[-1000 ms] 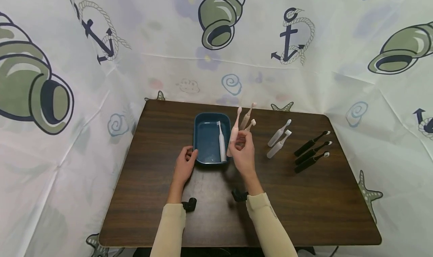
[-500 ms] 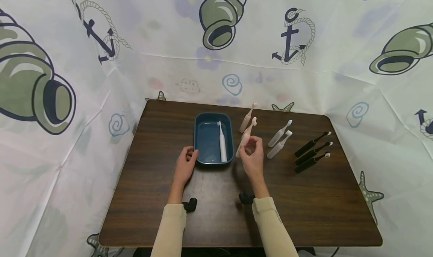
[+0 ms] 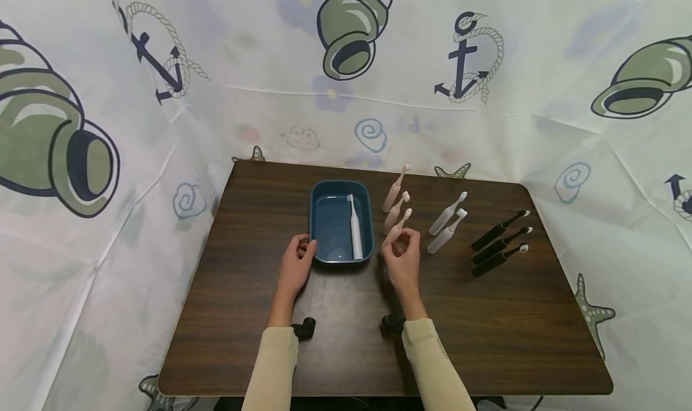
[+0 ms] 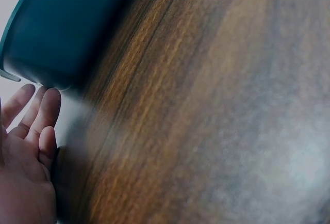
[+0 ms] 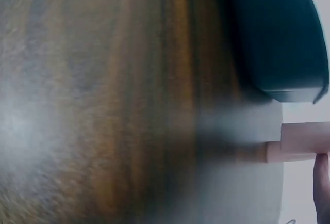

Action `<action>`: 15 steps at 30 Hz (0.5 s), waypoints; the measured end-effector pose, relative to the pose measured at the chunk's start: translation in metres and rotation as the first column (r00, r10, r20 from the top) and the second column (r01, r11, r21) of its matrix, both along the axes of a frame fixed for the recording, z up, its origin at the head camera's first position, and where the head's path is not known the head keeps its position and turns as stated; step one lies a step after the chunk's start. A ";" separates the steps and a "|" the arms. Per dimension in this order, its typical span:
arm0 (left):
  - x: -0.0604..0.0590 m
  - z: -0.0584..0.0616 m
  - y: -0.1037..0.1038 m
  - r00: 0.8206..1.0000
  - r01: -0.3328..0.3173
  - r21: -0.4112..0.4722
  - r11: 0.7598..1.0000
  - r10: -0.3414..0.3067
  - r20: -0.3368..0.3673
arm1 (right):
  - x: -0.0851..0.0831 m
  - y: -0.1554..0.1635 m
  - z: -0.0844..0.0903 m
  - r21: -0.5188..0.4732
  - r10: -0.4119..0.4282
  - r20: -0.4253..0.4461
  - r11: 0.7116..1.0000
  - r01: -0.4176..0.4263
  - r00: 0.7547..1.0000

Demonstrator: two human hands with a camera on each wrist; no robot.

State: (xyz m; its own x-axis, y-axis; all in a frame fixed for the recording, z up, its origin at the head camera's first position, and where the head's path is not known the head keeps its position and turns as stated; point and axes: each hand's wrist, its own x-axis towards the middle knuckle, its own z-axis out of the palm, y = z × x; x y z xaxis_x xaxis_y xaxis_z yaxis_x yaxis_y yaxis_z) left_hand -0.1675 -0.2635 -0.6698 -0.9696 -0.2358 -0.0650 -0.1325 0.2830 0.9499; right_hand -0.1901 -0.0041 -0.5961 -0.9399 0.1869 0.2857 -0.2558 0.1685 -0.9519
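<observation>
My right hand (image 3: 402,268) pinches a pale pink electric toothbrush (image 3: 399,226) by its handle, between thumb and fingers, just right of the blue tray (image 3: 327,259). In the right wrist view, a pink handle (image 5: 305,137) shows above the thumb, with the tray wall (image 5: 281,33) close by. Two more pink toothbrushes, one (image 3: 396,214) near and one (image 3: 392,196) farther back, lie beyond the held one. Inside the tray rests a white electric toothbrush (image 3: 355,228). My left hand (image 3: 295,265) touches the tray's front left corner, its fingers (image 4: 49,108) loosely extended in the left wrist view.
Farther right lie two white toothbrushes, one behind (image 3: 444,217) and one in front (image 3: 444,237). Beyond them are three black toothbrushes (image 3: 494,249) near the right edge of the brown table (image 3: 486,333). A patterned cloth (image 3: 259,116) surrounds the table.
My right hand has carried the pink toothbrush from the tray's right rim rightward and down to the table, in front of the other two pink ones. The left hand has stayed at the tray.
</observation>
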 end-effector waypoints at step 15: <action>0.000 0.000 0.001 1.000 -0.004 0.002 1.000 0.004 0.000 | -0.001 -0.005 -0.013 0.020 -0.064 0.046 0.998 0.063 0.997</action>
State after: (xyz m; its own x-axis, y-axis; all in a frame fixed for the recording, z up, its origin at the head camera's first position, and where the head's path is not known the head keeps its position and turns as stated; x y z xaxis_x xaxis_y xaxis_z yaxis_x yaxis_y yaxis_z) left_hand -0.1672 -0.2628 -0.6696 -0.9687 -0.2394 -0.0654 -0.1336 0.2808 0.9504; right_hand -0.1913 -0.0089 -0.6088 -0.9387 0.2418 0.2457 -0.1993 0.2009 -0.9591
